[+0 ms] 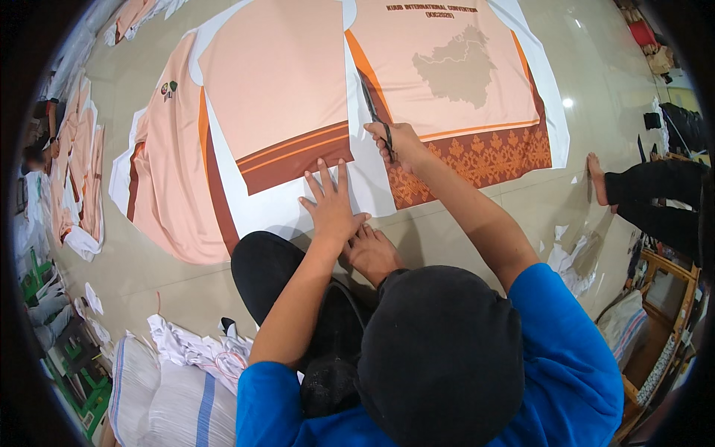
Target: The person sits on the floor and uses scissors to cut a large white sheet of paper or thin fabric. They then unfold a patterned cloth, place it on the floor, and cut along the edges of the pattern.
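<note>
A printed fabric sheet lies spread on the floor, with peach shirt panels and white margins. My right hand (403,147) is closed round the handles of black scissors (372,103). Their blades point away from me along the white strip between two panels. To the left of that strip is a plain peach panel (279,82) with a brown band and orange stripes. On the right, another panel (469,104) bears a grey map shape and a brown patterned hem. My left hand (330,205) rests with spread fingers on the lower edge of the plain panel.
A sleeve-like peach piece (175,171) lies at the left. My bare foot (372,252) is just beyond the fabric's near edge. Another person's legs (655,190) stretch in from the right. White scraps (573,261) and a stuffed woven sack (175,395) lie nearby.
</note>
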Available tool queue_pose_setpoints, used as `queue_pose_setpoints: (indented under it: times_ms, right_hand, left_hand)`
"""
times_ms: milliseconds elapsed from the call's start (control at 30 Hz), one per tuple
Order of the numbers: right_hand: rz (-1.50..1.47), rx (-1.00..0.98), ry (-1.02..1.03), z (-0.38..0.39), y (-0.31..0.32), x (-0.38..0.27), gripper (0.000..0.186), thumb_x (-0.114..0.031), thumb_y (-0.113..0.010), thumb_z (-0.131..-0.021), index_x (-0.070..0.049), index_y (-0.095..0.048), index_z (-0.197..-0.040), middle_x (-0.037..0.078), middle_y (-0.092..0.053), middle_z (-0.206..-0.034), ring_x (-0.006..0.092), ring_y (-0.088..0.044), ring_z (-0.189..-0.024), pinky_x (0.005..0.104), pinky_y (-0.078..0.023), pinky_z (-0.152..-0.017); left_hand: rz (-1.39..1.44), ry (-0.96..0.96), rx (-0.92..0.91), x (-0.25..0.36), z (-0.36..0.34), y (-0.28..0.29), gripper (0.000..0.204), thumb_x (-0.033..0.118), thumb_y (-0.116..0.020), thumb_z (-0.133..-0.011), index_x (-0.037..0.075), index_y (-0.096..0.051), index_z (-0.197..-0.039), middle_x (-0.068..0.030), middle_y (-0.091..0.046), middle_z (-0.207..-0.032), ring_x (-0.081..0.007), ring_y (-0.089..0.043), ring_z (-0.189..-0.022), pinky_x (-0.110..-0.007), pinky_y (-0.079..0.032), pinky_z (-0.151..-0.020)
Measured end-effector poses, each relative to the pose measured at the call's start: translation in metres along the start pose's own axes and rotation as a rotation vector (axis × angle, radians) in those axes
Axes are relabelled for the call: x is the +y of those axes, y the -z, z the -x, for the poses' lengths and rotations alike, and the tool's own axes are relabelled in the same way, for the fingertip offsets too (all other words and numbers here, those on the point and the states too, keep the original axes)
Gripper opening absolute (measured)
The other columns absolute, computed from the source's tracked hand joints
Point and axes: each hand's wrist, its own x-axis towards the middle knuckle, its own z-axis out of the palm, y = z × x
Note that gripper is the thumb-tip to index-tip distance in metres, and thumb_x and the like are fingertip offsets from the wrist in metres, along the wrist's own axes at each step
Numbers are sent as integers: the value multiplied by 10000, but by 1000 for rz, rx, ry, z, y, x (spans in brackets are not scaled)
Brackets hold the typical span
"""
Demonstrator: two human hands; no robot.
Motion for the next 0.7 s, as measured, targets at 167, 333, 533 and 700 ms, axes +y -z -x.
queue_pose_setpoints:
  times_ms: [167, 333, 533, 700]
  right_hand:
    - [32, -38, 30, -9, 4, 3, 344, -338, -872, -911, -113, -636, -798, -31, -557, -684, 92, -523, -580, 300, -425, -516]
    - [6, -25, 34, -8, 3, -1, 334, -337, -878, -906, -89, -666, -837, -18, -563, -685, 95, -525, -570, 282, -426, -508]
    - [-6, -28, 74, -17, 0, -14, 354, -350, -882, -911, -121, -633, -809, -43, -544, -647, 90, -512, -526, 266, -398, -499]
    - [31, -32, 78, -31, 2, -12, 333, -332, -879, -917, -123, -641, -812, -45, -546, -652, 89, -510, -529, 260, -387, -503]
  left_hand:
    - [1, -1, 1, 1, 1, 1, 1442, 418, -1011, -725, 188, -69, -1792, -264, 51, -1835, -625, 30, -1642, -894, -272, -1152]
    - [-6, 0, 3, 1, 0, 0, 1445, 413, -1012, -725, 186, -63, -1791, -267, 46, -1833, -630, 29, -1640, -895, -272, -1150]
    - [14, 0, 0, 1, 1, 2, 1435, 399, -1010, -727, 185, -71, -1791, -267, 41, -1833, -627, 29, -1642, -897, -270, -1151]
    - [10, -1, -6, 2, 1, 3, 1417, 394, -1006, -735, 181, -84, -1790, -267, 39, -1834, -625, 29, -1644, -897, -273, -1150]
